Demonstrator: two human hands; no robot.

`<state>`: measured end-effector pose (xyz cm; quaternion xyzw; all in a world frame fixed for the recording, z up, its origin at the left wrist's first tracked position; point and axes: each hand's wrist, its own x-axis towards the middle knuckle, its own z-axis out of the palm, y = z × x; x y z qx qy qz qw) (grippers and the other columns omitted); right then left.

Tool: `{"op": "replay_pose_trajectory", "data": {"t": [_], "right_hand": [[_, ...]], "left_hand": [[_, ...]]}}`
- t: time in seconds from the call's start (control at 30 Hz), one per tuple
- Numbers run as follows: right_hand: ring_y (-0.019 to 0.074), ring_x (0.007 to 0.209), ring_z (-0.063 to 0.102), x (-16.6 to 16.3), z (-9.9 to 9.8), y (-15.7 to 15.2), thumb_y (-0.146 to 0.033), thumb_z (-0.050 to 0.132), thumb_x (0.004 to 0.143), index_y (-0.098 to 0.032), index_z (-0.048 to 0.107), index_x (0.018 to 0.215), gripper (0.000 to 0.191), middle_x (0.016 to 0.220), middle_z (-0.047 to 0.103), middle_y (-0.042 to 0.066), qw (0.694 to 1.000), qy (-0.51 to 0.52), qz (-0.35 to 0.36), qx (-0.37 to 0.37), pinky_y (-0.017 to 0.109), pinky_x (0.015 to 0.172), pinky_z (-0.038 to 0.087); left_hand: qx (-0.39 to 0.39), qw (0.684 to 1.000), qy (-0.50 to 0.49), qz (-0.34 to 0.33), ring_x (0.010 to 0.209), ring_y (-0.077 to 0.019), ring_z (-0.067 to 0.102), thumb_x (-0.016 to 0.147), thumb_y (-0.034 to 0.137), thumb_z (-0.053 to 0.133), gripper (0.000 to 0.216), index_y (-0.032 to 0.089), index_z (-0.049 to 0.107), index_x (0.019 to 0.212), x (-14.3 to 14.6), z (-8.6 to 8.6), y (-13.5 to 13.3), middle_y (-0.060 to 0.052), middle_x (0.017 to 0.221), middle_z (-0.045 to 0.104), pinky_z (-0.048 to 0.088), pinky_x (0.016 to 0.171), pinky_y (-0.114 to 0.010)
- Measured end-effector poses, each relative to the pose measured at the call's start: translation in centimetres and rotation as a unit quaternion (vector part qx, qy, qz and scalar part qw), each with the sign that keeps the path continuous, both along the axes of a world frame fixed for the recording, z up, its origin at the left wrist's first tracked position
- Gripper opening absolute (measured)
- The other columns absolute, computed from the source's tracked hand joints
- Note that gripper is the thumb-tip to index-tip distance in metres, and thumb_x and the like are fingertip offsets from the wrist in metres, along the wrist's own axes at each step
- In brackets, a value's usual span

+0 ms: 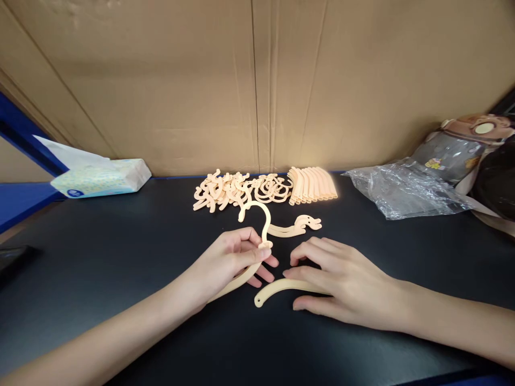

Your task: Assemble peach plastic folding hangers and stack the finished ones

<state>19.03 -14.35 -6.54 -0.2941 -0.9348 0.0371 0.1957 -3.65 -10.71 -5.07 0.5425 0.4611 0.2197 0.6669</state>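
My left hand [237,254] is closed, its thumb and fingers pinching the base of a cream plastic hanger hook [266,217]. The hook curves up and away from the hand. From the same grip a curved hanger arm [237,281] runs down to the lower left; my fingers hide where the two meet. My right hand [333,273] rests over a second curved hanger arm [273,290], thumb and fingers apart on either side of it. That arm's holed end points left, and its other end is under the hand. Behind the hands lies an animal-head piece [308,222] with a curved strip [285,231].
At the back are a heap of small cream pieces [217,190], a pile of hooks [271,188] and a row of stacked hanger arms [314,185]. A tissue pack [104,177] stands left. Clear plastic wrap [406,187] and a bottle [454,150] are right.
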Motion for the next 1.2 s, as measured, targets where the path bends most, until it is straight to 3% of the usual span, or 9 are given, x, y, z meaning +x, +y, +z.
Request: {"op": "replay_pose_trajectory", "data": {"t": [0.1, 0.23, 0.4, 0.5, 0.6, 0.67, 0.77, 0.87, 1.2], "right_hand": [[0.016, 0.077, 0.056, -0.1, -0.1, 0.1, -0.024, 0.048, 0.096, -0.017, 0.065, 0.096, 0.019, 0.091, 0.063, 0.006, 1.0, -0.01, -0.005, 0.02, 0.03, 0.07, 0.047], [0.0153, 0.074, 0.057, 0.2, 0.1, 0.4, -0.019, 0.038, 0.099, -0.015, 0.062, 0.1, 0.024, 0.088, 0.064, 0.006, 1.0, 0.019, -0.001, 0.015, 0.029, 0.069, 0.047], [0.0144, 0.07, 0.056, 0.4, -0.2, 0.8, -0.013, 0.034, 0.097, -0.015, 0.057, 0.091, 0.024, 0.082, 0.061, 0.006, 1.0, 0.012, -0.02, -0.008, 0.026, 0.062, 0.045], [0.0116, 0.058, 0.053, 0.7, -0.7, 0.8, -0.008, 0.032, 0.094, -0.015, 0.055, 0.098, 0.024, 0.074, 0.06, 0.002, 0.999, 0.007, -0.042, -0.012, 0.023, 0.053, 0.04], [0.0091, 0.053, 0.054, 0.8, -0.8, 0.8, -0.013, 0.032, 0.097, -0.017, 0.054, 0.109, 0.025, 0.073, 0.064, 0.0, 0.997, 0.024, -0.068, -0.026, 0.02, 0.05, 0.039], [0.0088, 0.055, 0.057, 0.8, -0.6, 0.8, -0.025, 0.036, 0.1, -0.018, 0.057, 0.103, 0.023, 0.074, 0.065, 0.0, 0.996, 0.03, -0.075, -0.028, 0.02, 0.051, 0.039], [0.0092, 0.057, 0.058, 0.7, -0.5, 0.9, -0.036, 0.041, 0.099, -0.018, 0.062, 0.087, 0.03, 0.07, 0.063, -0.001, 0.998, 0.009, -0.065, -0.01, 0.021, 0.052, 0.038], [0.0093, 0.057, 0.057, 0.7, -0.6, 1.0, -0.036, 0.042, 0.099, -0.018, 0.064, 0.085, 0.032, 0.068, 0.06, -0.002, 0.998, -0.009, -0.063, 0.023, 0.022, 0.053, 0.038], [0.0119, 0.059, 0.053, 0.6, -0.8, 1.1, -0.034, 0.044, 0.098, -0.017, 0.067, 0.09, 0.029, 0.067, 0.058, -0.001, 0.989, -0.037, -0.056, 0.128, 0.026, 0.056, 0.036]], "left_hand": [[0.013, 1.0, -0.02, -0.009, 0.076, -0.0183, 0.07, 0.082, 0.038, 0.067, 0.026, 0.015, 0.055, 0.085, 0.1, -0.3, -0.1, -0.007, 0.097, 0.071, 0.054, 0.064, -0.028], [0.016, 0.999, -0.027, -0.001, 0.073, -0.0155, 0.069, 0.086, 0.031, 0.064, 0.028, 0.018, 0.057, 0.11, 0.2, -0.1, -0.1, -0.007, 0.105, 0.068, 0.054, 0.061, -0.026], [0.023, 0.999, -0.038, 0.017, 0.059, -0.0093, 0.061, 0.089, 0.032, 0.06, 0.026, 0.016, 0.064, 0.109, 0.4, 0.2, -0.3, 0.0, 0.083, 0.063, 0.052, 0.052, -0.021], [0.015, 0.999, -0.038, 0.023, 0.05, -0.0073, 0.055, 0.092, 0.036, 0.056, 0.027, 0.015, 0.067, 0.105, 0.4, 0.3, -0.2, 0.003, 0.066, 0.058, 0.049, 0.047, -0.019], [0.01, 0.999, -0.034, 0.025, 0.046, -0.0066, 0.055, 0.093, 0.035, 0.054, 0.027, 0.015, 0.068, 0.104, 0.4, 0.3, -0.1, 0.001, 0.068, 0.062, 0.049, 0.048, -0.019], [0.003, 0.999, -0.032, 0.027, 0.046, -0.0072, 0.057, 0.093, 0.034, 0.053, 0.027, 0.015, 0.068, 0.106, 0.4, 0.3, 0.0, -0.002, 0.073, 0.066, 0.05, 0.048, -0.02], [-0.012, 0.999, -0.026, 0.017, 0.047, -0.0103, 0.059, 0.094, 0.037, 0.052, 0.033, 0.014, 0.067, 0.111, 0.3, 0.3, 0.0, -0.001, 0.059, 0.064, 0.05, 0.049, -0.02], [-0.017, 1.0, -0.021, -0.008, 0.048, -0.0113, 0.059, 0.094, 0.039, 0.051, 0.037, 0.013, 0.065, 0.116, 0.3, 0.3, 0.0, -0.001, 0.052, 0.062, 0.049, 0.05, -0.019], [-0.029, 0.994, 0.004, -0.108, 0.053, -0.012, 0.062, 0.093, 0.044, 0.052, 0.045, 0.015, 0.06, 0.126, -0.3, 0.3, 0.3, -0.003, 0.058, 0.068, 0.05, 0.054, -0.02]]}}
